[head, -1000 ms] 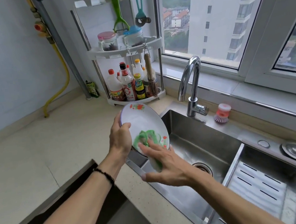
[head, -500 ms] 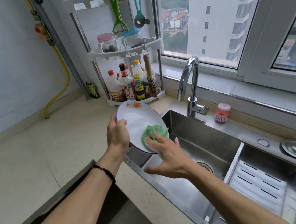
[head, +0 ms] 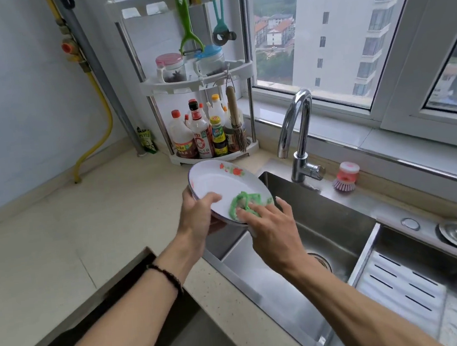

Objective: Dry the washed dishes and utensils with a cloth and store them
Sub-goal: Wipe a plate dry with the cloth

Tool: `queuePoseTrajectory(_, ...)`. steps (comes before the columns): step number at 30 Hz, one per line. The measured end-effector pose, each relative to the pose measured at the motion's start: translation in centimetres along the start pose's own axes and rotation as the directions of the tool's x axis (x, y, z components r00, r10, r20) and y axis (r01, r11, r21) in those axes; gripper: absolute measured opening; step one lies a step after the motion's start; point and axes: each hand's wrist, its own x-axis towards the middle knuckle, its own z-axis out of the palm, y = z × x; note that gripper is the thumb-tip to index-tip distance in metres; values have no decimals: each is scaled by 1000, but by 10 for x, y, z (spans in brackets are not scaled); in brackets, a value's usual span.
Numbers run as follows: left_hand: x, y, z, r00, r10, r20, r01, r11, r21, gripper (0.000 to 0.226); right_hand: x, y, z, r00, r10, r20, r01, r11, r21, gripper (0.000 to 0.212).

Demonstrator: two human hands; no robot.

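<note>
While left hand (head: 198, 215) grips plate (head: 217, 188), right hand (head: 272, 224) presses green cloth (head: 243, 202) flat-fingered above steel sink (head: 324, 213), beige counter (head: 72, 231) beside

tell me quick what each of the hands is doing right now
Left hand: grips the rim of the white plate, thumb on its face.
Right hand: fingers straight, pressing the green cloth against the plate.

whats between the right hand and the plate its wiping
In the head view, a crumpled green cloth lies between the right hand's fingers and the face of the white round plate with red flowers, which the left hand grips by its rim.
</note>
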Motion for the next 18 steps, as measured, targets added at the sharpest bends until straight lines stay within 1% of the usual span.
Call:
queuePoseTrajectory(1, -3, -7, 6, 1000, 24, 6, -23, 999, -33, 52, 2, -6, -1, 999, 27, -22, -26, 1000, 17, 37)
queuePoseTrajectory(2, -4, -12, 12, 998, 51, -27, -53, 997, -56, 56, 4, -15, -3, 999, 45, -29, -43, 998, 46, 40)
queuePoseTrajectory(4, -2, -12, 17, 983, 117, -145, -127, 990, -64, 56, 3, -28, -12, 1000, 21, -9, -20, 990, 137, 41)
queuePoseTrajectory(5, -1, -9, 17, 973, 138, -184, -149, 988, -46, 54, 1, -29, -15, 999, -23, 27, 17, 978, 206, 37)
queuePoseTrajectory(6, 2, -6, 15, 968, 151, -202, -159, 987, -24, 50, 0, -27, -19, 994, -59, 94, 33, 967, 254, 39)
queuePoseTrajectory(8, 6, -1, 7, 969, 162, -189, -163, 987, 14, 45, -1, -11, -26, 938, -73, 339, -33, 955, 296, 67)
queuePoseTrajectory(9, 6, 1, 5, 970, 165, -178, -161, 986, 34, 43, 2, 1, -25, 917, -49, 397, -70, 958, 280, 78)
queuePoseTrajectory(11, 2, 4, 5, 969, 180, -168, -168, 982, 85, 44, 10, 16, -23, 898, 35, 438, -176, 942, 284, 90)
queuePoseTrajectory(12, 1, 5, 6, 965, 191, -181, -176, 980, 96, 47, 14, 14, -23, 890, 53, 452, -216, 924, 317, 94)
queuePoseTrajectory(13, 1, 5, 6, 962, 185, -203, -171, 982, 83, 50, 14, 7, -25, 886, 40, 462, -230, 903, 362, 96)
queuePoseTrajectory(14, 3, 6, 6, 960, 177, -217, -168, 984, 58, 49, 13, -1, -27, 887, 5, 461, -217, 886, 409, 94)
queuePoseTrajectory(16, 6, 10, 1, 965, 173, -197, -170, 985, 29, 35, 6, -12, -29, 870, -66, 489, -208, 850, 485, 75)
queuePoseTrajectory(17, 8, 12, -2, 971, 175, -161, -170, 985, 41, 33, 3, -10, -30, 860, -79, 504, -211, 844, 493, 67)
queuePoseTrajectory(18, 10, 13, -5, 975, 182, -128, -175, 982, 69, 33, 4, -3, -28, 850, -60, 524, -226, 856, 465, 63)
